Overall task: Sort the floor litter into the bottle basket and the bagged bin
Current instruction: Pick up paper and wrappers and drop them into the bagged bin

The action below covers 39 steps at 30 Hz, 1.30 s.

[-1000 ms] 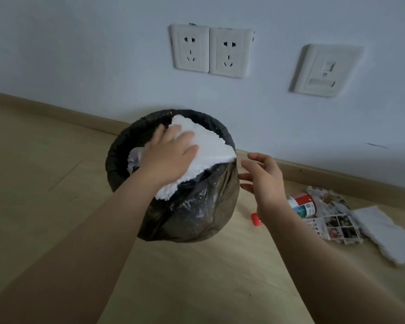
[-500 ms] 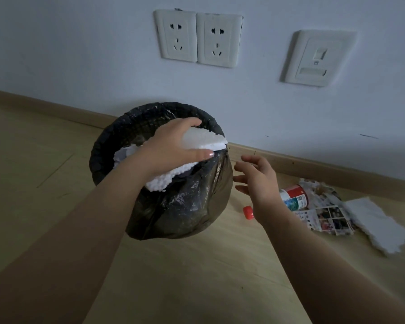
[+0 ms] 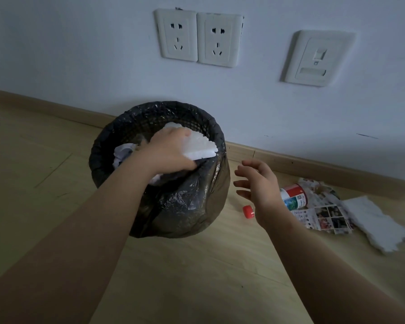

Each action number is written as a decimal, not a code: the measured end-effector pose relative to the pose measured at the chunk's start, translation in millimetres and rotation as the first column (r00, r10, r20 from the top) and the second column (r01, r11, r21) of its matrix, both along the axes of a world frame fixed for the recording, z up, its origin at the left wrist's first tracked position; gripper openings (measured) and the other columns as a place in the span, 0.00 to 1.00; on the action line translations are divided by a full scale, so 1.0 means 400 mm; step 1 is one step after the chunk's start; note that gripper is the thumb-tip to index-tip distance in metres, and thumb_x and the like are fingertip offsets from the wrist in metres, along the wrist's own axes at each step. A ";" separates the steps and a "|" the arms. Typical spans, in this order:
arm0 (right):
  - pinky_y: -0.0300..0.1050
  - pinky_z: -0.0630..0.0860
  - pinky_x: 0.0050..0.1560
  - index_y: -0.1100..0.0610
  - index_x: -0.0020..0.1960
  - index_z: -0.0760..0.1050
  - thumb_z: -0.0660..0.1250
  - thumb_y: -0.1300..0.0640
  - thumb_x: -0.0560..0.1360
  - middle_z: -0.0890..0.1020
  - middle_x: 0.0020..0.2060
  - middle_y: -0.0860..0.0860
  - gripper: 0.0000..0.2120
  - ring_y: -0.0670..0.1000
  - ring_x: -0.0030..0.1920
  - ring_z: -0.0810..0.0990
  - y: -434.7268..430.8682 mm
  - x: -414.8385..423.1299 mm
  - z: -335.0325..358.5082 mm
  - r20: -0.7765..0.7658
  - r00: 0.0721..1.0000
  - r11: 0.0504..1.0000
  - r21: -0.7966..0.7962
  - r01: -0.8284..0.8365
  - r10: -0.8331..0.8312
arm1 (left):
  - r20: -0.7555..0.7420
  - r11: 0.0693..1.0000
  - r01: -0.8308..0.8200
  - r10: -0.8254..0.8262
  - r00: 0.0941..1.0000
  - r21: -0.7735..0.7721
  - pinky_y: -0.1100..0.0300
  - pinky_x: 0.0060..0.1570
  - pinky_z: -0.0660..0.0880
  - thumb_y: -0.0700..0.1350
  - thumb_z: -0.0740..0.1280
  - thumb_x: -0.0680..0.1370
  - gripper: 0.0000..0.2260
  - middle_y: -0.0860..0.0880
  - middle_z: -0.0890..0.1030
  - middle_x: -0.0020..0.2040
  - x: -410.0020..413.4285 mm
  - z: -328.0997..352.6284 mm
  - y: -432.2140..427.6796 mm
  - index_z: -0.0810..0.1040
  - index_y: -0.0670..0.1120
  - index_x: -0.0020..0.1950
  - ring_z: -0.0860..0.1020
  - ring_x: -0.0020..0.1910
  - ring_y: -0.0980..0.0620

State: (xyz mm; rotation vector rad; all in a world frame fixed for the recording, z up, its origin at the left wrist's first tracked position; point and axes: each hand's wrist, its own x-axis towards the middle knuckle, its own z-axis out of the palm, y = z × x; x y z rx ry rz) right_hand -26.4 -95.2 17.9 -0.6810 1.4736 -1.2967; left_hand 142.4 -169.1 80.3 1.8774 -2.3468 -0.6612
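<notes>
As the left hand (image 3: 166, 153) grips the foam slab (image 3: 197, 146), one corner meets the bagged bin (image 3: 126, 122) rim.
Foam's deeper than before; right hand (image 3: 258, 183) hovers beside, fingers spread, floor (image 3: 197, 265) open.

Dim, bluish indoor light; soft shadows; wide-angle bending at edges.

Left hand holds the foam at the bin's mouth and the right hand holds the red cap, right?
Not quite. The head view shows the right hand open and empty beside the bin; the red cap lies on the floor. The left hand does hold the foam at the bin's mouth.
</notes>
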 end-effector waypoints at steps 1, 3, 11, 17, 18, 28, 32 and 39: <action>0.44 0.74 0.42 0.55 0.53 0.72 0.63 0.61 0.77 0.78 0.44 0.51 0.05 0.50 0.40 0.76 0.004 -0.007 0.000 -0.010 1.000 1.000 0.007 0.005 -0.005 | -0.145 0.999 -0.021 0.025 0.989 0.028 0.50 0.71 0.59 0.50 0.71 0.69 0.31 0.51 0.63 0.71 -0.017 0.017 0.005 0.64 0.53 0.71 0.63 0.70 0.48; 0.45 0.75 0.43 0.56 0.55 0.72 0.63 0.60 0.77 0.78 0.44 0.51 0.07 0.51 0.41 0.77 0.013 -0.024 -0.004 -0.027 1.000 1.000 0.024 0.007 -0.006 | -0.388 0.999 -0.043 0.040 0.921 0.001 0.56 0.67 0.64 0.51 0.70 0.67 0.27 0.54 0.70 0.66 -0.057 0.047 0.017 0.69 0.54 0.66 0.67 0.66 0.52; 0.44 0.73 0.40 0.60 0.56 0.72 0.62 0.62 0.77 0.77 0.42 0.53 0.08 0.51 0.39 0.76 0.069 -0.152 -0.045 -0.094 0.990 0.988 0.103 0.117 -0.107 | -0.390 0.932 0.249 -0.339 0.856 -0.264 0.60 0.55 0.71 0.41 0.63 0.77 0.11 0.54 0.77 0.56 -0.291 -0.029 0.151 0.76 0.50 0.58 0.75 0.54 0.56; 0.45 0.72 0.42 0.58 0.56 0.73 0.62 0.61 0.76 0.77 0.42 0.51 0.09 0.49 0.40 0.74 0.167 -0.300 -0.108 -0.352 0.910 0.919 0.240 0.313 -0.218 | -0.213 0.884 0.467 -0.461 0.861 -0.026 0.57 0.53 0.71 0.40 0.61 0.77 0.14 0.47 0.74 0.62 -0.384 -0.227 0.235 0.75 0.47 0.61 0.72 0.60 0.47; 0.44 0.72 0.40 0.58 0.57 0.73 0.61 0.61 0.77 0.77 0.41 0.50 0.09 0.48 0.38 0.73 0.189 -0.330 -0.120 -0.452 0.866 0.897 0.261 0.358 -0.214 | -0.151 0.850 0.526 -0.517 0.842 0.021 0.55 0.58 0.70 0.39 0.60 0.77 0.15 0.48 0.71 0.64 -0.390 -0.262 0.248 0.74 0.47 0.63 0.69 0.64 0.48; 0.54 0.62 0.68 0.55 0.75 0.57 0.62 0.56 0.76 0.56 0.76 0.53 0.29 0.61 0.71 0.60 0.328 -0.518 -0.196 -0.774 0.598 0.753 0.516 0.407 0.207 | 0.246 0.702 0.666 -0.712 0.657 0.253 0.51 0.55 0.68 0.39 0.60 0.77 0.20 0.44 0.65 0.67 -0.476 -0.394 0.345 0.63 0.44 0.69 0.65 0.66 0.43; 0.55 0.60 0.67 0.49 0.77 0.42 0.61 0.53 0.76 0.54 0.76 0.53 0.37 0.61 0.71 0.60 0.325 -0.545 -0.215 -0.689 0.610 0.695 0.656 0.295 0.391 | 0.312 0.704 0.668 -0.708 0.633 0.241 0.54 0.50 0.67 0.43 0.62 0.77 0.20 0.44 0.71 0.61 -0.506 -0.398 0.342 0.64 0.44 0.67 0.68 0.62 0.44; 0.52 0.61 0.63 0.53 0.65 0.66 0.60 0.49 0.75 0.71 0.63 0.55 0.19 0.57 0.65 0.66 0.332 -0.520 -0.228 -0.737 0.333 0.637 0.675 0.371 0.588 | 0.320 0.717 0.673 -0.690 0.649 0.181 0.56 0.47 0.66 0.47 0.61 0.76 0.18 0.45 0.71 0.61 -0.495 -0.411 0.321 0.67 0.44 0.64 0.66 0.64 0.47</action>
